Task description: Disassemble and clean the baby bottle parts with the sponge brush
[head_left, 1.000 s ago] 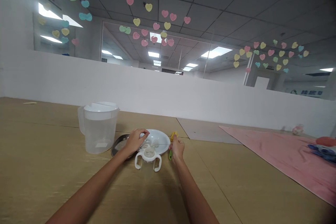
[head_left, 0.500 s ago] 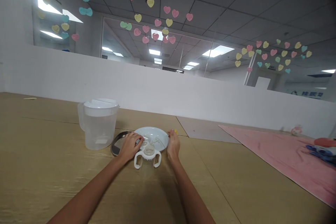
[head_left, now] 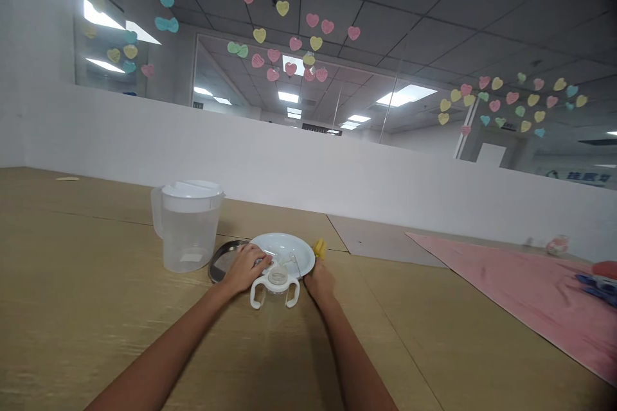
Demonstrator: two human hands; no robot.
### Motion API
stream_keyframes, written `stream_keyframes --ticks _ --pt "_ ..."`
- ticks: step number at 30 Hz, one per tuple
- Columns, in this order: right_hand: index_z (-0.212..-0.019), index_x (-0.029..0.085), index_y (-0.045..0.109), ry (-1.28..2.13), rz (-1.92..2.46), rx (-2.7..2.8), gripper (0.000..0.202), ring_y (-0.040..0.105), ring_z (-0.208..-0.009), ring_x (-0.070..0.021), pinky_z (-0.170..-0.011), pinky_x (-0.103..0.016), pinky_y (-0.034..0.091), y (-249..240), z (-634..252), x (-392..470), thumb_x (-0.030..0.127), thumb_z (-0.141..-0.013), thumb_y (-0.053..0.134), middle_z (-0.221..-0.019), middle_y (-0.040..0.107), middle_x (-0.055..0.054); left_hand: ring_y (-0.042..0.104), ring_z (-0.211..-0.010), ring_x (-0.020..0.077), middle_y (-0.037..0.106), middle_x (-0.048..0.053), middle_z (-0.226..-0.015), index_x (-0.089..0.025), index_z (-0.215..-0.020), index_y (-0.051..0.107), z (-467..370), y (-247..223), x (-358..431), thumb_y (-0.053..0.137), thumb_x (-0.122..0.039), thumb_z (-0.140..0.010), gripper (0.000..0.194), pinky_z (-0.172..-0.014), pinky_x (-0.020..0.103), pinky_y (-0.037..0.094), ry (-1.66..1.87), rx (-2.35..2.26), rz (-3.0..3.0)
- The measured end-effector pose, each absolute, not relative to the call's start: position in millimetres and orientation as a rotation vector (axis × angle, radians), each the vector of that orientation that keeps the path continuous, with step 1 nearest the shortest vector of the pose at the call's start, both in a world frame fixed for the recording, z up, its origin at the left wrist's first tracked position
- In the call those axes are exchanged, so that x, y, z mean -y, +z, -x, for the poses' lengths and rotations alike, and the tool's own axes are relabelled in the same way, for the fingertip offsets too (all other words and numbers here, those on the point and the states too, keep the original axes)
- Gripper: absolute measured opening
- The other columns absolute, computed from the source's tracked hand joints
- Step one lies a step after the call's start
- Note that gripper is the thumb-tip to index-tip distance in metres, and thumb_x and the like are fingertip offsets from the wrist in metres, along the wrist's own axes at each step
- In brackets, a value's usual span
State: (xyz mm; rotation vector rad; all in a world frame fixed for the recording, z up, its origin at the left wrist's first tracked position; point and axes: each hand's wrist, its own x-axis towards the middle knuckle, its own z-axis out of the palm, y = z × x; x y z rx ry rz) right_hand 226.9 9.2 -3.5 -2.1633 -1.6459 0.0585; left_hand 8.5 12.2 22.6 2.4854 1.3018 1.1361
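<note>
White plate (head_left: 304, 252) on bench (head_left: 255, 366). Right hand (head_left: 319, 280): closed on yellow object (head_left: 319, 248), beside plate. Left hand (head_left: 245, 267): fingers bent at plate's left side; cannot tell grip.

Above the white wall (head_left: 270, 154) stands what looks like glass (head_left: 366, 70).

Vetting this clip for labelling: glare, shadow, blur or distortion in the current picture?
Head view: ceiling lights blown out, pale haze at upper left; head view: soft shadow on the table in front of the bottle, whose clear walls are hard to make out; head view: left hand and right hand slightly soft; head view: top right corner darkened.
</note>
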Motion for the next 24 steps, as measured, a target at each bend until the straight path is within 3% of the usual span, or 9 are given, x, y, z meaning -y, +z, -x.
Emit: stream_keyframes --ticks 4,10,17,22,24 --pt "-0.118 0.012 0.047 0.064 2.190 1.579 0.038 0.064 -0.091 -0.0247 -0.070 -0.029 0.044 1 -226 -9 0.026 -0.083 0.045 -0.101 0.066 -0.014 0.056 -0.088 0.0201 0.069 0.005 -0.084 -0.021 -0.076 0.069 -11 25 -10 0.027 -0.042 -0.090 0.049 -0.085 0.034 0.035 1.237 -1.265 -2.413" --pt "-0.129 0.012 0.040 0.130 2.215 1.321 0.045 0.064 -0.092 -0.0222 -0.072 -0.028 0.045 9 -231 -6 0.023 -0.086 0.034 -0.100 0.066 -0.013 0.053 -0.095 0.0229 0.069 0.004 -0.089 -0.022 -0.078 0.068 -12 23 -14 0.039 -0.038 -0.086 0.034 -0.087 0.039 0.033 1.214 -1.368 -2.500" --pt "-0.135 0.009 0.032 0.153 2.175 1.189 0.051 0.064 -0.093 -0.0221 -0.074 -0.029 0.045 10 -234 -8 0.016 -0.085 0.031 -0.102 0.065 -0.014 0.052 -0.103 0.0235 0.064 0.005 -0.106 -0.023 -0.099 0.063 -12 20 -20 0.042 -0.032 -0.085 0.026 -0.092 0.042 0.034 1.513 -1.462 -2.389" --pt "-0.130 0.012 0.039 0.152 2.147 1.196 0.046 0.064 -0.091 -0.0218 -0.073 -0.028 0.044 8 -236 -9 0.016 -0.085 0.031 -0.101 0.066 -0.014 0.030 -0.127 0.0313 0.036 0.017 -0.134 -0.016 -0.130 0.033 15 29 -21 0.044 -0.040 -0.085 0.052 -0.104 0.053 0.020 2.407 -1.771 -1.697" --pt "-0.128 0.012 0.041 0.149 2.134 1.213 0.044 0.064 -0.091 -0.0218 -0.072 -0.028 0.044 8 -235 -8 0.017 -0.085 0.032 -0.100 0.066 -0.014 0.016 -0.133 0.0363 0.022 0.020 -0.139 -0.012 -0.136 0.016 32 28 -26 0.042 -0.044 -0.086 0.065 -0.106 0.059 0.011 2.456 -1.814 -1.523"
